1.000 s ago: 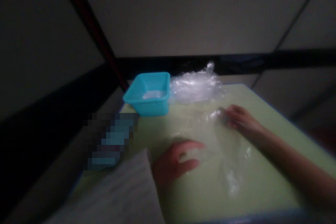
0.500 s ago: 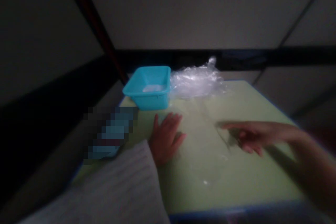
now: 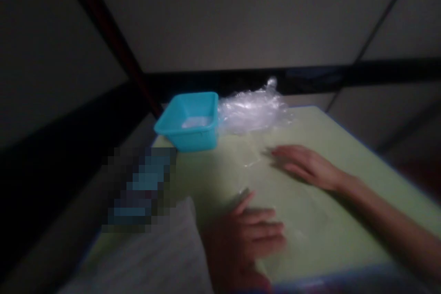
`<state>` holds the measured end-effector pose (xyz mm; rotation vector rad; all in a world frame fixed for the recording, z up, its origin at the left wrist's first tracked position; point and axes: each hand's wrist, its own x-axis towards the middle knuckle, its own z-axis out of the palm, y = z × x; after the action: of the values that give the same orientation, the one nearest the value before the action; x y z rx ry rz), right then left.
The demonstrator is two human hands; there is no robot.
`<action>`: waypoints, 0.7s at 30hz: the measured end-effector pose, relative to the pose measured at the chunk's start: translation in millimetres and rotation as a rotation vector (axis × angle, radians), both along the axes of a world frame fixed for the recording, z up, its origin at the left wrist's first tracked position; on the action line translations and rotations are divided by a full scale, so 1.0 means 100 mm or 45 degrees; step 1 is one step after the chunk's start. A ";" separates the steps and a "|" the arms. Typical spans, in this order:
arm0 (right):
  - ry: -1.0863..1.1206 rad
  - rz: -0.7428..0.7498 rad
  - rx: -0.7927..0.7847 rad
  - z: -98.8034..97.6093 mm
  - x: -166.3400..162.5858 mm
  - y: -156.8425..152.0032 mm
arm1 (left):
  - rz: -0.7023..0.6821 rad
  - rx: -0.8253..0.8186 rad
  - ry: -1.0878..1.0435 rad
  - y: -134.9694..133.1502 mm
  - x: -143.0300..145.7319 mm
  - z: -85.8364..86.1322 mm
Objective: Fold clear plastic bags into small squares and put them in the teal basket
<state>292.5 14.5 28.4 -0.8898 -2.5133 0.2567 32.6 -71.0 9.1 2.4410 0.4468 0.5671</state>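
Note:
A clear, thin plastic sheet or bag lies flat on the pale yellow-green table; its edges are faint and hard to trace. My left hand, below a light knitted sleeve, rests at the near part of the plastic with its fingers stretched and apart. Farther off, my right hand lies low over the plastic's right side, fingers extended to the left, and nothing shows in its grasp. Whether its fingertips touch the plastic is too blurred to tell.
A turquoise plastic basin with something whitish inside stands at the back left. Beside it sits a heap of crumpled clear plastic. A pixelated flat object lies at the left table edge. A wall rises behind.
My left hand has moved nearer and to the right, now turned with its fingers pointing right. My right hand has gone from a pointing shape to extended fingers, slightly farther off and leftward.

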 end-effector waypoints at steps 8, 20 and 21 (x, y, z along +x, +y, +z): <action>-0.207 0.154 0.065 -0.09 -0.05 0.01 | 0.155 0.140 -0.093 0.02 -0.04 0.05; -0.118 0.131 0.071 -0.02 -0.10 -0.07 | 0.985 0.168 0.238 0.65 -0.28 -0.03; -0.134 0.228 0.028 -0.02 -0.16 -0.11 | 0.987 0.153 0.246 0.66 -0.28 -0.03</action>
<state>276.6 3.8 26.2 -0.6867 -2.6920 0.2448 4.1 -4.9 6.3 2.3862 1.5045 0.6729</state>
